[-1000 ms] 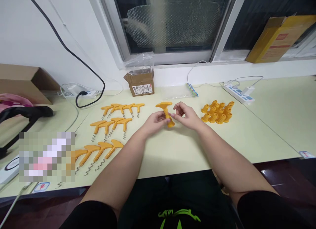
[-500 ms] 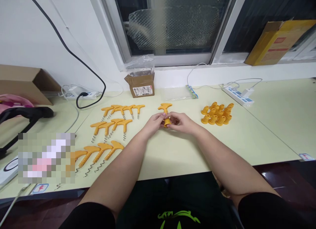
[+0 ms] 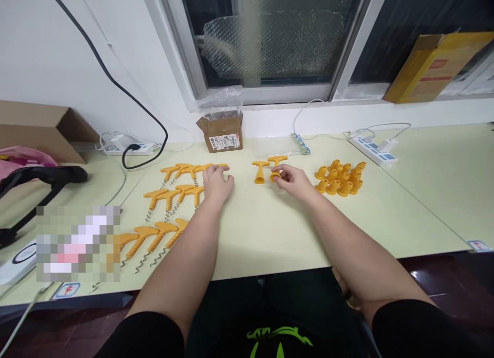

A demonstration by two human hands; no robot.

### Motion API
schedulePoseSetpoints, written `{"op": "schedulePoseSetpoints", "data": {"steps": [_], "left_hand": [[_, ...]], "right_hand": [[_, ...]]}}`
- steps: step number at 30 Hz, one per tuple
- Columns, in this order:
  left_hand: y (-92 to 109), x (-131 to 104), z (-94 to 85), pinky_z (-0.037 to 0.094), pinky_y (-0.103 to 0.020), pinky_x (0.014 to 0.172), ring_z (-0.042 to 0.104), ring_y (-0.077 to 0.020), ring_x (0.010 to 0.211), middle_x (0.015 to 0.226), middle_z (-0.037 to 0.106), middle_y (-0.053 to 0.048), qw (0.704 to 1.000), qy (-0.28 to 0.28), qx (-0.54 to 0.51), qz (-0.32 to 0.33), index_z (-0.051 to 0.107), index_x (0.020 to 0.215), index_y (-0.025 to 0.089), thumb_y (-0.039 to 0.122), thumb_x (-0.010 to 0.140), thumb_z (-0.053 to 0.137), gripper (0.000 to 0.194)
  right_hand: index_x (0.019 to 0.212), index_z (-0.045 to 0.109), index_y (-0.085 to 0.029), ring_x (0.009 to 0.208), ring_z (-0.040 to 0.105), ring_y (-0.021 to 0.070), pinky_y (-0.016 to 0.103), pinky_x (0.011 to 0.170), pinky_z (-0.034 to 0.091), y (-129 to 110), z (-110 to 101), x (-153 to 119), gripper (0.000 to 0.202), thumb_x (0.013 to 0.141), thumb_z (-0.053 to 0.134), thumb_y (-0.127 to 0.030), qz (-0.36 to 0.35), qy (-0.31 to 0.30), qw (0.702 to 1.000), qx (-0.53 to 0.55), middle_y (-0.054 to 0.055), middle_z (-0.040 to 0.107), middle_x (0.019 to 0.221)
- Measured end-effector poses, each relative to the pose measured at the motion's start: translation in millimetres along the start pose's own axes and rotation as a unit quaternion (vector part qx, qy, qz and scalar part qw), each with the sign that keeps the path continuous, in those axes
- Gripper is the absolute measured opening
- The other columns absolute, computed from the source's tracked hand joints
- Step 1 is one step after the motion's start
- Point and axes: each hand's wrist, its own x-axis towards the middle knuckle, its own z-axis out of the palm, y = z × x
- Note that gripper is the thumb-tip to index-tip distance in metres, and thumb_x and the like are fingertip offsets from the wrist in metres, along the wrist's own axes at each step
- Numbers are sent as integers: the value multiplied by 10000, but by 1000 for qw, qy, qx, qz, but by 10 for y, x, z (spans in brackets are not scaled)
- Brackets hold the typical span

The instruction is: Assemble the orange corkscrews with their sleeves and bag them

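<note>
My left hand is at the right end of the back row of yellow T-handled corkscrews. Its thumb stands apart from the fingers, which reach over the last handle; whether they touch it I cannot tell. My right hand grips a corkscrew with a flared sleeve by its lower end, between thumb and fingers. Left of that, a second sleeved corkscrew stands upright on the table, handle up. Bare metal spirals show on the corkscrews at left. Several loose yellow sleeves stand grouped to the right.
Behind the hands are a small cardboard box and a clear plastic bag. White power strips lie at the right and left. A black cable hangs at left, above a large carton.
My hands have parted from around one sleeved corkscrew. The left has moved left to the back row; the right has moved right with a sleeved corkscrew. Another sleeved one now shows standing uncovered.
</note>
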Motion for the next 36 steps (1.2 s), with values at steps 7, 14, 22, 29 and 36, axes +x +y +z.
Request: {"op": "schedulePoseSetpoints", "data": {"steps": [7,14,22,29,36], "left_hand": [[-66,92,15,387,-489,1161,465,-369,1367,1420,588,-160,986,-88,128,-55,693,1253,150,247,834,603,440],[-54,82,22,327,-548,1170,544,-371,1290,1301,653,-159,987,-72,142,-33,751,1081,205,204,842,603,282],[-72,70,76,479,-483,964,641,-357,1082,1112,685,-157,993,-79,90,-6,745,998,206,166,846,586,223],[-19,41,30,499,-414,874,666,-305,954,1022,712,-122,996,-87,23,-28,647,917,212,124,794,642,151],[44,33,-6,516,-315,750,659,-166,718,921,731,-37,940,-88,-289,-161,546,1016,224,198,750,767,346]], "right_hand": [[1140,694,-251,680,578,152,291,723,452,183,-44,59,290,863,626,-302,39,-33,986,-158,-27,633,725],[1190,698,-212,868,633,173,332,907,492,276,1,113,343,868,597,-152,-12,-44,976,-213,92,668,1115],[1378,621,-215,928,639,207,379,964,492,291,-9,155,484,901,569,-154,-15,-22,974,-226,128,650,1238],[1082,741,-221,1088,591,329,508,1018,419,93,-652,49,262,875,588,-269,58,176,924,-335,119,702,1114],[1067,778,-223,1172,517,409,611,989,337,271,-1016,62,326,773,642,-266,260,179,863,-395,153,698,1120]]}}
